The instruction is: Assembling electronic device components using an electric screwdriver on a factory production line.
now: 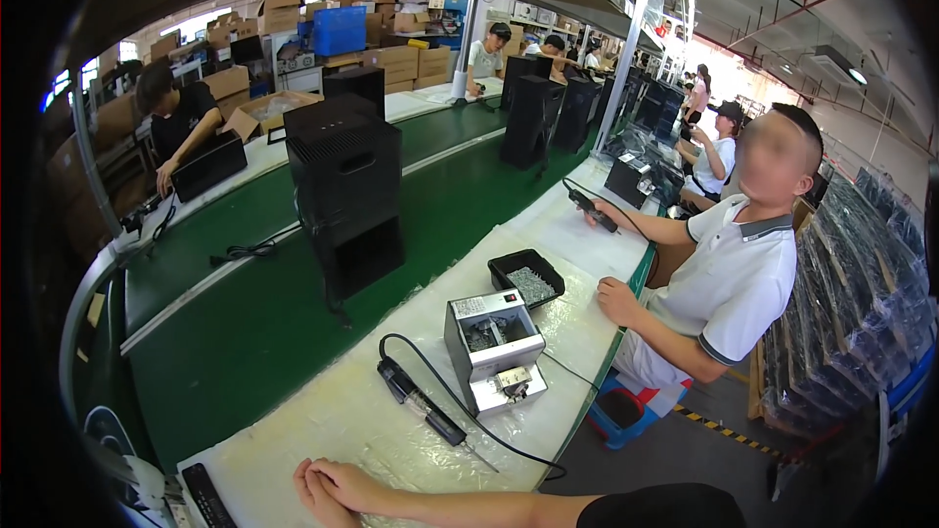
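Hands [328,489] clasped together on white bench cover [323,420], fingers interlocked, holding nothing. Electric screwdriver [425,409] lying flat just beyond fingertips, apart from them; long axis diagonal, bit pointing toward bench's near edge, cable [421,357] looping toward screw feeder [494,347]. Likely risk: sleeve or forearm snagging cable, dragging screwdriver off edge.

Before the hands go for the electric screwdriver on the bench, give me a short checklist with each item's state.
1. Hands free: ok, clasped together on the bench, holding nothing.
2. Electric screwdriver within view: ok, lying flat beyond the hands, bit toward the bench edge.
3. Its cable: ok, loops clear of the screw feeder.
4. Black screw tray: ok, holds screws.
5. Black tower unit on the green belt: ok, upright.
6. Feeder loaded: cannot tell.
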### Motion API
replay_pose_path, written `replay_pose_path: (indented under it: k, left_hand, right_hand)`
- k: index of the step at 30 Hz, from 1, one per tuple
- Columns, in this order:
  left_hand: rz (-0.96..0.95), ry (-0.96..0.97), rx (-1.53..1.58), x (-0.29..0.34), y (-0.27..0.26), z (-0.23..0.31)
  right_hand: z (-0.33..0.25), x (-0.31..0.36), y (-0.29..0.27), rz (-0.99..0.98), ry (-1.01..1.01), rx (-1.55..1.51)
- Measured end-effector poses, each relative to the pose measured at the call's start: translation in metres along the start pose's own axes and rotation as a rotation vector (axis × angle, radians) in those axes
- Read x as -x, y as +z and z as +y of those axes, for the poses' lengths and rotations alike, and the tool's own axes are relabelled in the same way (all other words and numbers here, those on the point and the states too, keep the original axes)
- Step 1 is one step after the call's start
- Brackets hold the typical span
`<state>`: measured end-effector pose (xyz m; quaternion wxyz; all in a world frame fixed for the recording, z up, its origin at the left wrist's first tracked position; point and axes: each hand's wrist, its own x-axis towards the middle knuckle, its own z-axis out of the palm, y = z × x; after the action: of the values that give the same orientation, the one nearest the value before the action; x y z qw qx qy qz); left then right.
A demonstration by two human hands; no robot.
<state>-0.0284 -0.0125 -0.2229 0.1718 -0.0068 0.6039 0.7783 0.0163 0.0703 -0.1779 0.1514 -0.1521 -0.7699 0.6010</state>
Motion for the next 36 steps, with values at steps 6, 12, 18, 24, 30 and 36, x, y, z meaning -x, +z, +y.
replay_pose_path:
  k: [6, 12, 18, 24, 30, 36]
  left_hand:
    - [0.022, 0.091, -0.009, 0.003, 0.005, 0.003]
    - [0.015, 0.079, -0.007, 0.006, 0.010, 0.008]
    - [0.045, 0.070, -0.008, 0.002, 0.005, 0.003]
    - [0.044, 0.079, -0.055, 0.001, 0.004, 0.002]
    - [0.031, 0.108, -0.062, -0.005, 0.000, -0.008]
    - [-0.021, 0.161, 0.098, -0.002, 0.007, -0.005]
  right_hand:
    - [0.001, 0.000, 0.001, 0.003, 0.003, -0.003]
    - [0.025, -0.005, 0.009, 0.011, -0.082, -0.024]
    - [0.037, -0.003, 0.018, 0.024, -0.117, -0.038]
    - [0.041, -0.005, 0.019, 0.030, -0.129, -0.019]
    - [0.037, -0.004, 0.016, 0.039, -0.146, -0.027]
    - [0.040, -0.005, 0.016, 0.032, -0.126, 0.003]
